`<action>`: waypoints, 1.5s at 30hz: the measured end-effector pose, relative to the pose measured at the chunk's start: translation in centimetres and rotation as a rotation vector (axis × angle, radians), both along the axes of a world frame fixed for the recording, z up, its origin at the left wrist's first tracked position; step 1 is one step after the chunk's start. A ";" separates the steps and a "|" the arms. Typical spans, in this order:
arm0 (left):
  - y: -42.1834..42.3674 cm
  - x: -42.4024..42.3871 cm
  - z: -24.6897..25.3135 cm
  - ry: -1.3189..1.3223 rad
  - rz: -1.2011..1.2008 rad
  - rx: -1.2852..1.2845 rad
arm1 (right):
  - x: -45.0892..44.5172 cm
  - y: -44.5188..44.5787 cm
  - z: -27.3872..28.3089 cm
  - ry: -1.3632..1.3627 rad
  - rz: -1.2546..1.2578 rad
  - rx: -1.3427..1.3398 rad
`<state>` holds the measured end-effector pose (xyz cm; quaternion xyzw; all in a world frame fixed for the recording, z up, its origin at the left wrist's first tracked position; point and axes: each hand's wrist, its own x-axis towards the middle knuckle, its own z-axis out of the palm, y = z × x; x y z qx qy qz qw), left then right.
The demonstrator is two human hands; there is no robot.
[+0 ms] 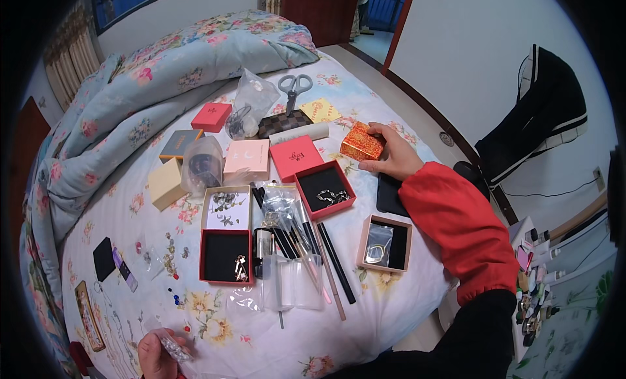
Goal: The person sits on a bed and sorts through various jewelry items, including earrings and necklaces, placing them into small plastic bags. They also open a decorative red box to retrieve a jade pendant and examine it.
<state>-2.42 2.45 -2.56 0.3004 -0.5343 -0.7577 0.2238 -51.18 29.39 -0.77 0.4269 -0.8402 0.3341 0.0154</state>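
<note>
My right hand [398,151] grips a small orange-red and gold patterned box [362,141] between thumb and fingers, above the bed's right side. A black phone-like slab [390,195] lies partly under that forearm. Near the bottom left, my left hand [159,354] holds a small clear plastic bag of pale beads [173,348]. Open red boxes hold a dark bracelet [333,198] and a rose-gold piece [240,269]. Earrings [226,205] lie in a white-lined box, and a pink box [361,249] holds a bagged ring-shaped item. Necklaces [115,335] are spread beside my left hand.
Grey scissors [292,90], a checkered case [284,123], a white tube [299,134] and closed boxes lie towards the back. Makeup pencils [337,264] and clear plastic containers [293,283] occupy the middle. A floral quilt [186,61] is heaped behind. Bottles stand on a low table [521,337] at right.
</note>
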 end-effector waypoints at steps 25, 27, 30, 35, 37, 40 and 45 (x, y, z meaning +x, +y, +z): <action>3.9 -0.6 5.0 0.168 -0.289 -0.696 | 25.3 -1.6 11.0 0.265 0.705 0.196; 6.7 -1.4 5.5 0.339 -0.506 0.170 | 28.7 -3.6 9.6 0.307 0.797 0.064; 9.6 -1.9 5.4 0.443 -0.387 0.655 | 32.8 -6.3 8.3 0.280 0.808 -0.095; 8.6 -1.4 6.0 0.460 -0.281 0.665 | 34.7 -8.7 6.3 0.222 0.793 -0.166; 8.3 -1.4 6.2 0.491 -0.263 0.732 | 34.4 -8.9 6.2 0.202 0.837 -0.154; 7.4 -1.4 5.6 0.528 -0.282 0.735 | 33.1 -9.0 5.7 0.131 0.893 -0.156; 6.8 -1.5 4.4 0.475 -0.294 0.798 | 33.0 -10.1 4.3 -0.184 0.764 -0.306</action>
